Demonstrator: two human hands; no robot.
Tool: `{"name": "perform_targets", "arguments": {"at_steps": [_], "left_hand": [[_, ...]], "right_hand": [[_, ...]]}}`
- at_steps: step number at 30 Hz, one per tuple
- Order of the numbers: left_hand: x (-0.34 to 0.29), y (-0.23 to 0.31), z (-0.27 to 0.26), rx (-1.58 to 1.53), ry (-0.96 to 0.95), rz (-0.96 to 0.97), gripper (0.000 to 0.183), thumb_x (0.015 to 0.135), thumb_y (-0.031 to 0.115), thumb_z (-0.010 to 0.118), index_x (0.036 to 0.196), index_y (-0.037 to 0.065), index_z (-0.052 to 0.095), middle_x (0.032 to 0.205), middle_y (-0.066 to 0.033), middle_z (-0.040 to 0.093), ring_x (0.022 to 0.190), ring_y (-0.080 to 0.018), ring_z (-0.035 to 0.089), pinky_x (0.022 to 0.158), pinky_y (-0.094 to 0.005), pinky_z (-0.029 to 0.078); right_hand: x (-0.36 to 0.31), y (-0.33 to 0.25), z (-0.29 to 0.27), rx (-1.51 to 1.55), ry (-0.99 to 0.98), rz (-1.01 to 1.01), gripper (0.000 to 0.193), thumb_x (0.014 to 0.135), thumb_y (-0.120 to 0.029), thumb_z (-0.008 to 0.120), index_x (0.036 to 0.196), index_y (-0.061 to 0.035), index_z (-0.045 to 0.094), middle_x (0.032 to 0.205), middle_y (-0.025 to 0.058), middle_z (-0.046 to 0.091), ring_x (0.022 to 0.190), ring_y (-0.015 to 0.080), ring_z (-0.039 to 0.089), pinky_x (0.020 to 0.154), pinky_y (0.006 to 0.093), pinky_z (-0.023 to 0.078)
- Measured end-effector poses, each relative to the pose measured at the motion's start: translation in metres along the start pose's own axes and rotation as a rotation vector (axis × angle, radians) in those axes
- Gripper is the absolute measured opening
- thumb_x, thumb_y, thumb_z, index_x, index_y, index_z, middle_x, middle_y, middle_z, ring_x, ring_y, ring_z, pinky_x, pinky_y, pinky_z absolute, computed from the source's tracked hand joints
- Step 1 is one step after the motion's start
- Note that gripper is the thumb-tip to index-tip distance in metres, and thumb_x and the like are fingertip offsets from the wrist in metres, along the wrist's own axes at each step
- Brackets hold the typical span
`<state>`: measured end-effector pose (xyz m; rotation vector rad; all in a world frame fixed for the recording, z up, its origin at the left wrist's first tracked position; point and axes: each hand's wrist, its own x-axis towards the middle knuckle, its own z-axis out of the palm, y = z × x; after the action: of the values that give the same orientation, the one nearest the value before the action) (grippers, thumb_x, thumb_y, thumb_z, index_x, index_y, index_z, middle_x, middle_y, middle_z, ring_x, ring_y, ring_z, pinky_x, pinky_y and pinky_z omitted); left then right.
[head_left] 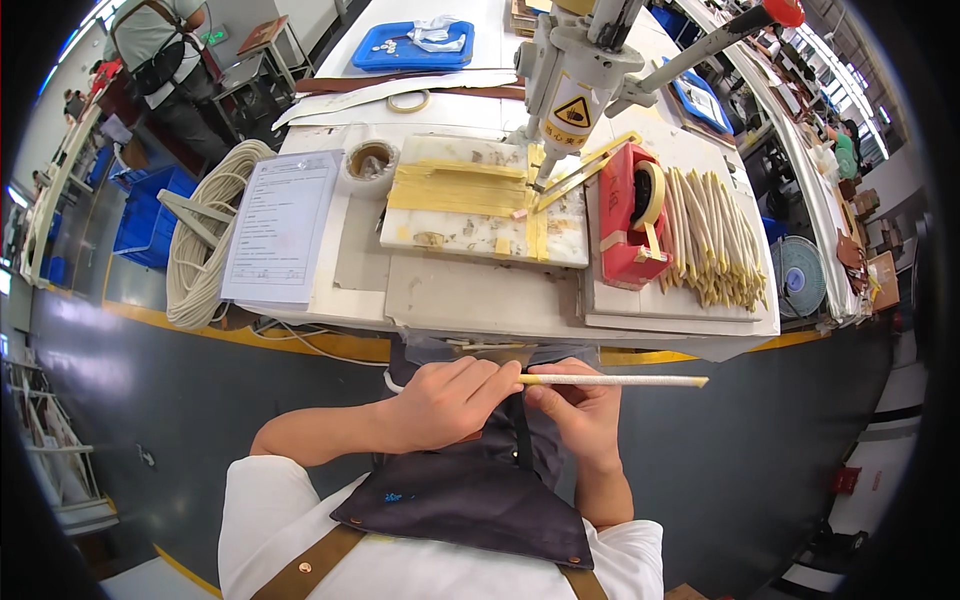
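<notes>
A white cord [640, 380] with yellow tape at its right tip and another yellow band between my hands runs level in front of my apron. My left hand [447, 402] is closed around its left part, and a short white end pokes out beyond that hand. Thumb and fingers of my right hand [580, 408] pinch the cord close to the yellow band. Beyond my hands, a red tape dispenser [622, 225] with a yellow roll stands on the table. Beside it lies a pile of similar cords [712, 235] with yellow-taped ends.
A lever press [570, 95] with a red-knobbed handle stands over a stained white board [480, 240] bearing yellow tape strips. At left are a printed sheet [283, 225], a tape roll [369, 165] and a large rope coil [195, 270]. A blue tray [365, 58] sits farther back.
</notes>
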<state>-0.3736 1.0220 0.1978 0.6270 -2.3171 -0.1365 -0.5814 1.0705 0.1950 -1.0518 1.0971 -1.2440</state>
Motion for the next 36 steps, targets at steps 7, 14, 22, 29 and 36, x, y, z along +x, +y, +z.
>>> {"name": "perform_targets", "arguments": {"at_steps": [7, 14, 22, 29, 36], "left_hand": [[0.001, 0.001, 0.000, -0.677, -0.178, -0.463, 0.018, 0.095, 0.019, 0.070, 0.100, 0.002, 0.071, 0.064, -0.0033, 0.056, 0.053, -0.0077, 0.049, 0.046, -0.0290, 0.040], [-0.006, -0.009, -0.003, -1.853, -0.554, -1.183, 0.030, 0.102, 0.022, 0.062, 0.092, -0.006, 0.069, 0.060, 0.0003, 0.052, 0.043, -0.0032, 0.035, 0.039, -0.0203, 0.025], [-0.006, 0.002, -0.002, -1.622, -0.302, -0.947, 0.028, 0.099, 0.023, 0.065, 0.093, -0.005, 0.067, 0.062, -0.0031, 0.055, 0.045, -0.0061, 0.045, 0.039, -0.0223, 0.033], [-0.008, 0.018, 0.008, -0.177, 0.165, -0.223, 0.012, 0.091, 0.014, 0.071, 0.095, 0.003, 0.070, 0.066, -0.0059, 0.060, 0.051, -0.0201, 0.059, 0.045, -0.0306, 0.046], [-0.002, -0.010, -0.009, -1.635, -0.409, -1.218, 0.028, 0.102, 0.021, 0.061, 0.101, -0.007, 0.067, 0.067, -0.0033, 0.059, 0.044, -0.0032, 0.043, 0.038, -0.0201, 0.032]], "right_hand": [[0.007, -0.006, -0.006, -0.297, -0.073, -0.175, 0.014, 0.079, 0.004, 0.079, 0.091, -0.0007, 0.076, 0.079, 0.0081, 0.069, 0.069, 0.0143, 0.064, 0.062, 0.0265, 0.050], [0.017, 0.001, -0.018, -0.224, -0.303, -0.334, 0.009, 0.080, 0.000, 0.079, 0.088, -0.0021, 0.076, 0.076, 0.0083, 0.069, 0.064, 0.0153, 0.062, 0.058, 0.0277, 0.049], [0.038, 0.019, -0.010, -0.012, -0.278, -0.330, 0.019, 0.082, 0.002, 0.077, 0.101, 0.0026, 0.075, 0.099, 0.0110, 0.069, 0.080, 0.0137, 0.063, 0.069, 0.0273, 0.052], [0.012, 0.041, -0.001, 0.347, -0.223, -0.131, 0.030, 0.083, -0.006, 0.081, 0.111, 0.0017, 0.073, 0.096, 0.0082, 0.065, 0.082, 0.0112, 0.062, 0.067, 0.0220, 0.050], [0.030, 0.047, 0.014, 0.792, -0.444, 0.121, 0.018, 0.090, -0.017, 0.077, 0.100, -0.0037, 0.073, 0.090, 0.0042, 0.058, 0.068, 0.0118, 0.058, 0.055, 0.0239, 0.040]]}}
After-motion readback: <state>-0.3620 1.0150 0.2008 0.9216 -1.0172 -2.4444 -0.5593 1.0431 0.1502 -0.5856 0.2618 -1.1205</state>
